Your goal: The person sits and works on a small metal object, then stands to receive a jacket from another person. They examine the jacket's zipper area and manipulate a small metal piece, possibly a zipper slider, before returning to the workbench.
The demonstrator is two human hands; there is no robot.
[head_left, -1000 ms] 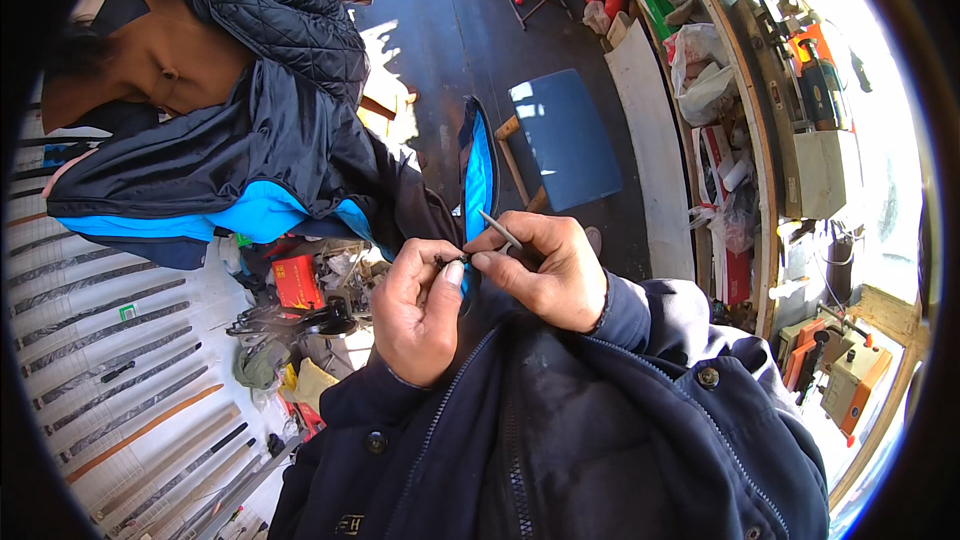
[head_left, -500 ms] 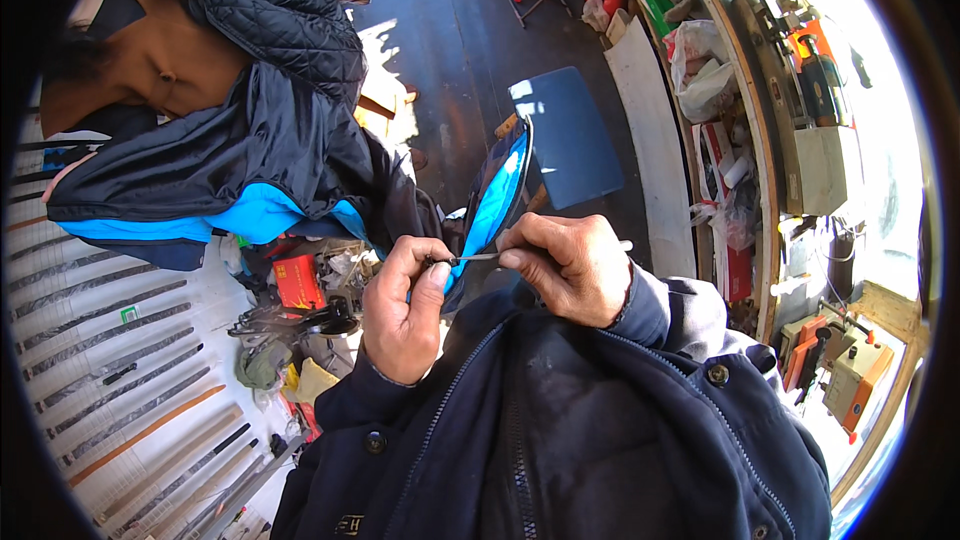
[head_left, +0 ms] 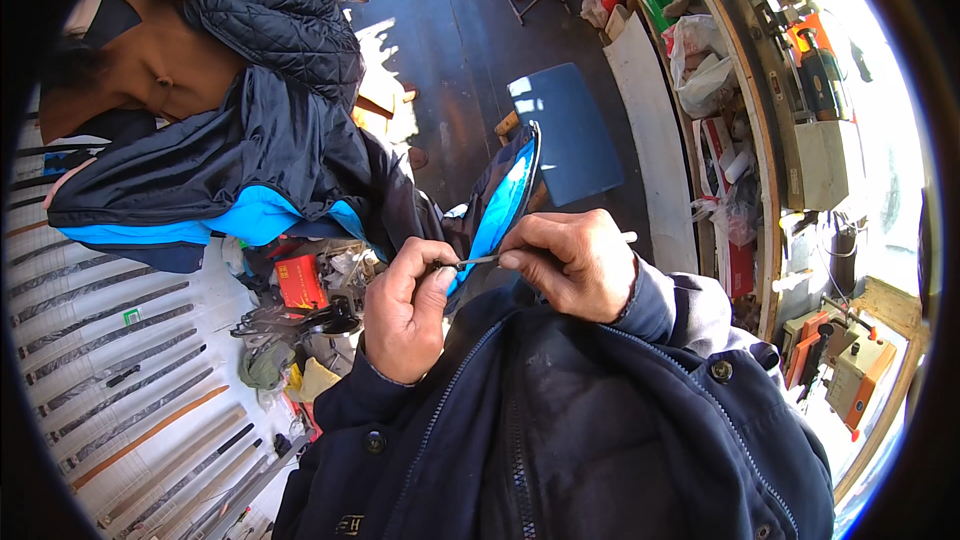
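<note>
A black jacket with a bright blue lining stretches from the far left to the space in front of me. Its loose zip edge stands up beyond my hands. My left hand is closed, thumb and forefinger pinching a small dark piece by the jacket; its kind is too small to make out. Closed around a slim tool with a thin shaft, my right hand points it leftward at that piece. The tool's pale rear end shows behind the fist; the fingers hide its middle.
At the upper left a person in a quilted black coat sits with the jacket across the lap. A blue stool stands ahead. Cluttered wooden shelves line the right side. Strips hang on a white board at left, near a red box.
Both hands stay nearly in place, with the tool's shaft slightly shifted between them. The jacket's raised zip edge has moved a little to the right.
</note>
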